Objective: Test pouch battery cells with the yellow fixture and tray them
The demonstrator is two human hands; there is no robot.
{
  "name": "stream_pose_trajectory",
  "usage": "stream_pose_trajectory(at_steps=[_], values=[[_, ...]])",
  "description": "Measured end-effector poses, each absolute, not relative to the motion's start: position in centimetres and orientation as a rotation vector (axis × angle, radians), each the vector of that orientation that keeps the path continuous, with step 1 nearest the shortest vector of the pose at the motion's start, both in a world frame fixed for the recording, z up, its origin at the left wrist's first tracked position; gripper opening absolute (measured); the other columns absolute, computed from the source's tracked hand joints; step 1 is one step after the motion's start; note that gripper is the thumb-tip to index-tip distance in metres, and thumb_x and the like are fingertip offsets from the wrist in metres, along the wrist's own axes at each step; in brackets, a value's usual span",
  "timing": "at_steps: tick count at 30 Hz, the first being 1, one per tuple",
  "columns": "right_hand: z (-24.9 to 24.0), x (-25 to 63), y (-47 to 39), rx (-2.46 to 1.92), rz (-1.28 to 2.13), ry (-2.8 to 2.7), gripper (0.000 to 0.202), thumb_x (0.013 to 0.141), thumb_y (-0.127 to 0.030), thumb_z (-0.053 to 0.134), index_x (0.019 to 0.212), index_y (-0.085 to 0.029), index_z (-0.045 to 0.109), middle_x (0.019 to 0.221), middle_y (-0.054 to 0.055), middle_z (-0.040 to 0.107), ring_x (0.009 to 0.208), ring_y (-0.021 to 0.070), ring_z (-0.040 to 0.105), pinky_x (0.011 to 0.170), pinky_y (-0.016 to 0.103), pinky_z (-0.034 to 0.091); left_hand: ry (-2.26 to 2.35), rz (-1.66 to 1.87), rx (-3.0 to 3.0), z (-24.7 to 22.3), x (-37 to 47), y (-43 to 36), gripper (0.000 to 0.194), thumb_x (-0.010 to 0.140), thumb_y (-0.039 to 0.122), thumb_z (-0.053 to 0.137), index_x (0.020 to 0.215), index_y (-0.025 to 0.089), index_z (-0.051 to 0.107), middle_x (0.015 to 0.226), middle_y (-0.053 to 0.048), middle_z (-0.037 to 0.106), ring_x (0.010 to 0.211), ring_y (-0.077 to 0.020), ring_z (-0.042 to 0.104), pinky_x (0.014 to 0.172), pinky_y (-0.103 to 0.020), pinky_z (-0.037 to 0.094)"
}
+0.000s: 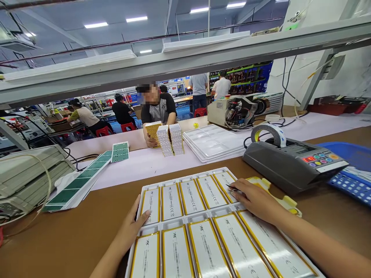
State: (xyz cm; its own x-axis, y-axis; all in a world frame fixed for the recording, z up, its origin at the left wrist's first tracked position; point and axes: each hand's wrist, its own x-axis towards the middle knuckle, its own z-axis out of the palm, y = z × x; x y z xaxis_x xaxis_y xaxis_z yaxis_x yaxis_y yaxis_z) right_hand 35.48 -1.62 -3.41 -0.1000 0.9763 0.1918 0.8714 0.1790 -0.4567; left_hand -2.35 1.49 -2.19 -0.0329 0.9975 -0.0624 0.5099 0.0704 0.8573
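In front of me lies a white plastic tray [168, 223] with two rows of flat white battery packs [173, 200], each edged in yellow and printed with text and a CE mark. My left hand [133, 220] grips the tray's left edge, thumb over the rim by a pack and fingers along the side. At the far right corner, my right hand [251, 197] is closed around a thin, dark, pointed tool [234, 188], possibly tweezers; its exact kind is hard to see. That hand rests over the tray's right edge, partly covering the packs there.
A tape dispenser [290, 162] stands right of the tray, near a blue basket [352, 181]. Across the bench, a person [159, 106] holds stacked packs [171, 141] beside several stacked white trays [213, 143]. Green boards [84, 177] lie left.
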Motion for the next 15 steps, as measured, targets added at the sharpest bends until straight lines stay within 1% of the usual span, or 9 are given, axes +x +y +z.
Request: stream_pose_trajectory(at_steps=[5,10,15], values=[[-3.54,35.56,-1.57,-1.729,0.313,-2.014,0.031,0.085,-0.036,0.033,0.103,-0.021,0.054,0.107,0.009,0.055,0.093,0.0219,0.053,0.081,0.036,0.041,1.631,0.784,1.523,-1.75,-2.51,1.51,0.076,0.074,0.052,0.049,0.137,0.023,0.019,0.143,-0.003,0.023,0.129,-0.021,0.02,0.104,-0.032,0.022],[-3.47,35.54,-1.53,-1.745,0.308,-2.02,0.032,0.085,-0.036,0.033,0.103,-0.021,0.055,0.107,0.009,0.055,0.092,0.0216,0.053,0.081,0.036,0.041,1.622,0.803,1.531,-1.85,-2.61,1.57,0.076,0.073,0.052,0.05,0.136,0.022,0.021,0.143,-0.005,0.022,0.128,-0.0225,0.022,0.104,-0.035,0.021],[-3.26,35.42,-1.71,-1.751,0.28,-2.024,0.032,0.086,-0.036,0.032,0.102,-0.021,0.055,0.106,0.008,0.056,0.092,0.0212,0.054,0.08,0.035,0.042,1.627,0.798,1.528,-1.76,-2.6,1.54,0.077,0.073,0.053,0.05,0.136,0.021,0.02,0.143,-0.005,0.023,0.128,-0.022,0.022,0.104,-0.035,0.021]])
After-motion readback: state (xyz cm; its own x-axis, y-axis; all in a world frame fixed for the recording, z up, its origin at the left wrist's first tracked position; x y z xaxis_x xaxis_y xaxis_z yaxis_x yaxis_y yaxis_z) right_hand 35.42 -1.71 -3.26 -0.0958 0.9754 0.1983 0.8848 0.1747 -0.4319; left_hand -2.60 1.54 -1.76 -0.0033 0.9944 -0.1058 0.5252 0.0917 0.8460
